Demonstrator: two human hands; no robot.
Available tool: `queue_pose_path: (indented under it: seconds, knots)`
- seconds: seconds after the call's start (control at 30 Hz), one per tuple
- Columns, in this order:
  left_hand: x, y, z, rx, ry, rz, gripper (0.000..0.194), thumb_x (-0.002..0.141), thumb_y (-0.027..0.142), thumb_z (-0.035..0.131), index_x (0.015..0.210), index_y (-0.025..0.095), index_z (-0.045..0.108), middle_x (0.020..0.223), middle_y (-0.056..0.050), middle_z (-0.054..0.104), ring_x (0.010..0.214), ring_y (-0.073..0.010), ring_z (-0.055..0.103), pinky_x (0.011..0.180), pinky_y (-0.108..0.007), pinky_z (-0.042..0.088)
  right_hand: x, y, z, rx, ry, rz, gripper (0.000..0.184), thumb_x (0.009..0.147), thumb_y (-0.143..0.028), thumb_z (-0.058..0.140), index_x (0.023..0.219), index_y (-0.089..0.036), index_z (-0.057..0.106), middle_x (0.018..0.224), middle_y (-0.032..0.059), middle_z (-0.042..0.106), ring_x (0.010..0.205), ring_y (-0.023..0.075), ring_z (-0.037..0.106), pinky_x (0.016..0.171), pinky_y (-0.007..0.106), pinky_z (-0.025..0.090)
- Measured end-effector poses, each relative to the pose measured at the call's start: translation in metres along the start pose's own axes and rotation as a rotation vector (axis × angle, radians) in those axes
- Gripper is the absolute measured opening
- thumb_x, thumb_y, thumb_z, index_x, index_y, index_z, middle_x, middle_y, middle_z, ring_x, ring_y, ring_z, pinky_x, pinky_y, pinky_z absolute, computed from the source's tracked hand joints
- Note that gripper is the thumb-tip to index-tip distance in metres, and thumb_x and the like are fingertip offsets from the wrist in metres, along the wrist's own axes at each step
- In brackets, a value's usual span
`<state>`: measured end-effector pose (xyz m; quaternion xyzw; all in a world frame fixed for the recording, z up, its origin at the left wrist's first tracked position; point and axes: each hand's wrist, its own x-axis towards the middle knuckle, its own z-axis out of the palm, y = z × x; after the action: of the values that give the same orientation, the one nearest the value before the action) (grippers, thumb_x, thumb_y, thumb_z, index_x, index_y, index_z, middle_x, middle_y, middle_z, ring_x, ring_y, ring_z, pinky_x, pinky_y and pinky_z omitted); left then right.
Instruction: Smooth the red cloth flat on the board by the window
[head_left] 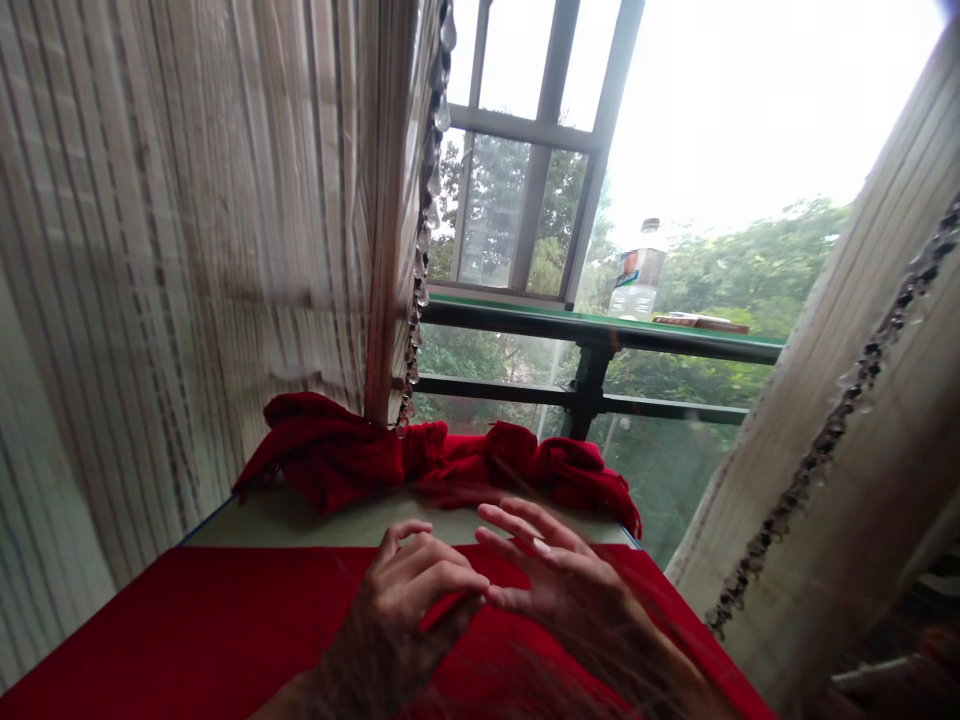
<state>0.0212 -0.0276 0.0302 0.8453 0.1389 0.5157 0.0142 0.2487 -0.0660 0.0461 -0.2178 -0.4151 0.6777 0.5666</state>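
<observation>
Both hands are held over a red cloth (247,610) that covers the near part of a table. My left hand (420,585) is bent, its thumb and index finger closed in a pinch. What the pinch holds, if anything, cannot be made out. Right at those fingertips is the thumb of my right hand (559,570), touching or nearly so. The other fingers of my right hand are spread and stretched out, with nothing seen in them. Beyond the hands, a bunched red fabric (450,460) lies along the table's far edge.
A pale strip of tabletop (300,525) shows between the cloths. Sheer striped curtains (225,200) with a bead trim (431,180) hang left, another curtain (817,380) right. Behind, a dark railing (510,320) carries a clear plastic bottle (637,275) and a flat object (701,323).
</observation>
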Motion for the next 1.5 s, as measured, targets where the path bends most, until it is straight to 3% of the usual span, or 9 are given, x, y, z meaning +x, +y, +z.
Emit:
queue_pose_path:
  seconds: [0.17,0.23,0.37,0.6,1.1,1.33,1.43,1.5]
  knots:
    - [-0.003,-0.001,0.007,-0.037,0.094,-0.038,0.013,0.11,0.016,0.068,0.103,0.027,0.067,0.092,0.008,0.079,0.082,-0.0152,0.075,0.112,-0.04,0.04,0.0,0.0,0.0,0.008,0.0,0.003,0.045,0.085,-0.034,0.088,0.129,-0.03,0.082,0.155,0.0112,0.072,0.141,0.033,0.064,0.092,0.044,0.063]
    - [-0.003,-0.001,0.008,-0.016,0.095,-0.037,0.01,0.112,0.019,0.067,0.111,0.028,0.07,0.093,0.007,0.08,0.084,-0.0159,0.076,0.109,-0.039,0.042,0.0,-0.001,0.0,0.011,-0.01,0.004,0.044,0.086,-0.033,0.088,0.129,-0.031,0.082,0.154,0.0105,0.073,0.14,0.0327,0.064,0.091,0.044,0.064]
    - [-0.002,-0.001,0.008,0.051,0.075,0.037,0.024,0.118,0.019,0.058,0.134,0.03,0.071,0.102,0.004,0.084,0.088,-0.0159,0.078,0.105,-0.037,0.044,0.0,-0.001,-0.001,0.027,-0.016,-0.002,0.042,0.088,-0.032,0.086,0.13,-0.031,0.082,0.153,0.0094,0.074,0.139,0.032,0.066,0.093,0.043,0.065]
    - [-0.001,0.001,0.009,-0.017,0.095,0.016,0.017,0.118,0.02,0.06,0.116,0.03,0.074,0.094,0.006,0.084,0.08,-0.0151,0.076,0.103,-0.039,0.043,0.0,0.0,-0.002,0.039,-0.027,0.006,0.045,0.085,-0.033,0.088,0.129,-0.031,0.082,0.151,0.0088,0.076,0.138,0.0305,0.067,0.09,0.04,0.065]
    - [-0.004,-0.003,0.008,-0.024,0.093,-0.001,0.015,0.11,0.014,0.066,0.112,0.027,0.073,0.093,0.005,0.081,0.082,-0.0169,0.074,0.09,-0.038,0.045,0.001,-0.002,-0.003,0.027,0.006,-0.002,0.05,0.082,-0.037,0.09,0.13,-0.03,0.082,0.152,0.0107,0.075,0.141,0.0342,0.064,0.096,0.048,0.064]
    - [-0.005,-0.002,0.01,-0.013,0.111,-0.073,0.013,0.111,0.019,0.067,0.101,0.027,0.072,0.086,0.004,0.077,0.077,-0.0174,0.071,0.085,-0.037,0.046,0.0,-0.004,-0.003,0.002,-0.004,-0.004,0.047,0.085,-0.039,0.086,0.131,-0.03,0.08,0.155,0.0115,0.073,0.142,0.0338,0.063,0.098,0.049,0.063]
    - [-0.005,-0.004,0.008,0.01,0.099,-0.092,0.012,0.11,0.021,0.068,0.101,0.027,0.073,0.087,0.004,0.077,0.078,-0.0181,0.072,0.084,-0.036,0.048,0.002,-0.003,-0.006,-0.059,-0.003,-0.041,0.044,0.088,-0.044,0.083,0.131,-0.033,0.079,0.155,0.011,0.072,0.143,0.035,0.064,0.099,0.053,0.063]
    - [-0.007,-0.007,0.006,0.056,0.004,-0.152,0.01,0.107,0.021,0.07,0.104,0.028,0.077,0.096,0.002,0.081,0.088,-0.0208,0.075,0.087,-0.037,0.053,0.004,-0.002,-0.01,-0.238,0.025,-0.118,0.037,0.093,-0.049,0.08,0.127,-0.035,0.08,0.151,0.0101,0.074,0.141,0.0352,0.066,0.102,0.056,0.063]
